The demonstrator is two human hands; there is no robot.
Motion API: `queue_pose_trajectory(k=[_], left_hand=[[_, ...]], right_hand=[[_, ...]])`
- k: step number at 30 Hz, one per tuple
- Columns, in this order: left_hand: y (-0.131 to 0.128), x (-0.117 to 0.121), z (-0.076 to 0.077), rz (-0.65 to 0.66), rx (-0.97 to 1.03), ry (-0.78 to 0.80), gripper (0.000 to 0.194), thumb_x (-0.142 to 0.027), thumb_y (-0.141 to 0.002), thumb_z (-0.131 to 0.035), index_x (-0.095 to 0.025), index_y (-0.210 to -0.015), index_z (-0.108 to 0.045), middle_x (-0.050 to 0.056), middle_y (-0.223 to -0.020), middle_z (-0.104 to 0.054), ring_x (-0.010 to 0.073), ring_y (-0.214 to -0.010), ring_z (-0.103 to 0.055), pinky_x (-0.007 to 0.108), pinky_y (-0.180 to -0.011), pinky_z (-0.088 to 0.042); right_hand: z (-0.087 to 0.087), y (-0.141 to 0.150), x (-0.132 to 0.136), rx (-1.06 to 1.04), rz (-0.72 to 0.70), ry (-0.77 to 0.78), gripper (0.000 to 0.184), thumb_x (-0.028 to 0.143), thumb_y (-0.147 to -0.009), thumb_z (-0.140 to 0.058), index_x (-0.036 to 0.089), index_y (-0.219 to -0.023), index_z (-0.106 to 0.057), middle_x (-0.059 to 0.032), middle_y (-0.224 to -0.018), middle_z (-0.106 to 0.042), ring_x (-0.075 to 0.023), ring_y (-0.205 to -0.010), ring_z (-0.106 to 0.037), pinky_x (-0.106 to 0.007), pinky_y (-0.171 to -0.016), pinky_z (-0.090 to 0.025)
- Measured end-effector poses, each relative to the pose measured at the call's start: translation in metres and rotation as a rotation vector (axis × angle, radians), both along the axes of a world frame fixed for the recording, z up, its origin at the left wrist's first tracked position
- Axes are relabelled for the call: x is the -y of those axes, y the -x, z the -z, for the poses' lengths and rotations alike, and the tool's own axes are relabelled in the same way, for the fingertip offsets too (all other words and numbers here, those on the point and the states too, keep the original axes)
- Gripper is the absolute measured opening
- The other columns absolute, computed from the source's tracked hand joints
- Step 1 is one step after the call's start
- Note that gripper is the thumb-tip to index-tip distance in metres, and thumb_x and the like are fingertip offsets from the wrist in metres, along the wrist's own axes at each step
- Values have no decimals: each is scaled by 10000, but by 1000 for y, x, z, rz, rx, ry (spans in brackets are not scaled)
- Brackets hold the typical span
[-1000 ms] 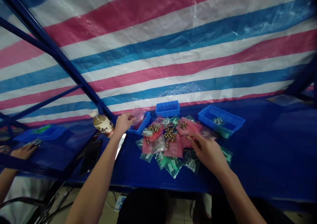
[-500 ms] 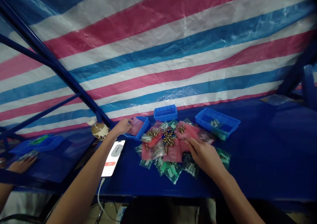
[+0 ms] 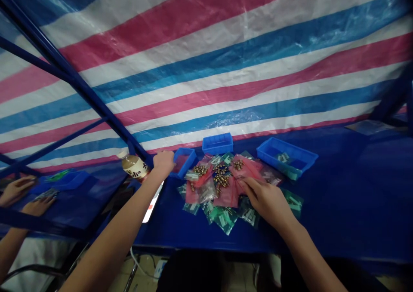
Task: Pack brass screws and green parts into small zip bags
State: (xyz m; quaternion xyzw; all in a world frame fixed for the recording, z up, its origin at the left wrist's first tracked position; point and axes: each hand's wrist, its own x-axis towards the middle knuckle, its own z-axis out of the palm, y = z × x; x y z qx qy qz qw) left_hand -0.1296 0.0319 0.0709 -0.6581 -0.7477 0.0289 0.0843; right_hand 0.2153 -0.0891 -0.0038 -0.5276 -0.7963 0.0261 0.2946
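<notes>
Pink zip bags (image 3: 226, 196) of brass fittings (image 3: 221, 179) lie fanned among green-labelled clear bags (image 3: 222, 219) on a blue-covered table (image 3: 325, 223). Left hand (image 3: 164, 163), half closed, has moved from above the small blue bin (image 3: 184, 163) to its near wall; whether it grips the wall cannot be told. A reddish bag (image 3: 180, 163) appears to lie inside that bin. Right hand (image 3: 266, 201), partly open, rests its fingers on the pink bags, visibly gripping nothing. Far-right blue bin (image 3: 285, 156) holds small bagged parts; middle blue bin (image 3: 217, 143) shows no contents from this angle.
</notes>
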Motion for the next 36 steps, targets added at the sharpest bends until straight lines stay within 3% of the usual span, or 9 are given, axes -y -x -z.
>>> queue_pose_trajectory(k=[2, 8, 13, 15, 17, 21, 26, 32, 36], left_hand=[[-3, -2, -1, 65, -7, 21, 288, -195, -730, -658, -125, -1010, -680, 220, -1135, -652, 396, -1211, -515, 464, -933, -461], [-4, -17, 9, 283, 119, 190, 371, -86, -770, -551, -236, -1080, -688, 33, -1096, -720, 190, -1019, -662, 219, -878, -479], [-7, -5, -2, 279, 186, 184, 364, -101, -810, -501, -212, -1105, -683, 52, -1132, -712, 199, -1044, -659, 234, -886, -482], [-15, 12, -11, 226, 226, 64, 357, -138, -872, -428, -190, -1140, -658, 73, -1199, -681, 200, -1097, -633, 259, -919, -474], [-29, 34, -12, 142, 389, -149, 307, -225, -891, -468, -193, -1137, -650, 65, -1117, -708, 203, -998, -664, 275, -875, -498], [-57, 75, 12, 136, 440, 51, 321, -98, -811, -541, -234, -1066, -681, 43, -1095, -707, 217, -998, -643, 313, -898, -479], [-63, 92, 42, 158, 368, 0, 551, 18, -728, -525, -280, -1182, -621, 24, -1259, -621, 247, -1143, -541, 348, -952, -443], [-59, 96, 42, 182, 374, -116, 292, -109, -827, -560, -258, -1066, -640, 27, -1084, -687, 257, -1008, -573, 352, -847, -470], [-68, 99, 41, 225, 396, -238, 215, -169, -910, -487, -256, -992, -666, 20, -1045, -703, 243, -982, -580, 362, -887, -457]], right_hand=[[1, 0, 0, 12, 11, -20, 251, 315, -998, -415, 222, -999, -648, -14, -807, -721, -192, -698, -691, -282, -539, -309], [0, 0, -1, 42, 11, -64, 254, 291, -994, -419, 203, -895, -637, -18, -774, -712, -175, -647, -678, -287, -517, -275], [-1, 0, -2, 27, 17, -83, 253, 284, -992, -423, 196, -897, -640, -25, -773, -716, -162, -650, -671, -274, -515, -266], [-1, 0, -1, 31, -2, -85, 258, 285, -996, -416, 194, -886, -631, -20, -776, -715, -159, -653, -669, -275, -519, -264], [0, 0, 0, 37, -15, -91, 263, 285, -999, -412, 194, -872, -624, -14, -762, -708, -159, -651, -666, -279, -523, -262], [3, 1, 0, 48, 3, -106, 269, 295, -997, -420, 196, -842, -616, -3, -705, -684, -160, -617, -655, -290, -521, -251], [5, 2, -1, 49, -9, -93, 279, 318, -1003, -411, 201, -862, -621, 1, -718, -685, -161, -635, -662, -286, -532, -268], [7, 3, -1, 67, 20, -87, 290, 327, -1000, -417, 205, -855, -636, -8, -716, -698, -167, -622, -662, -278, -532, -289], [9, 5, -1, 65, 20, -117, 243, 330, -992, -441, 209, -1005, -652, -15, -827, -740, -182, -656, -688, -277, -538, -330]])
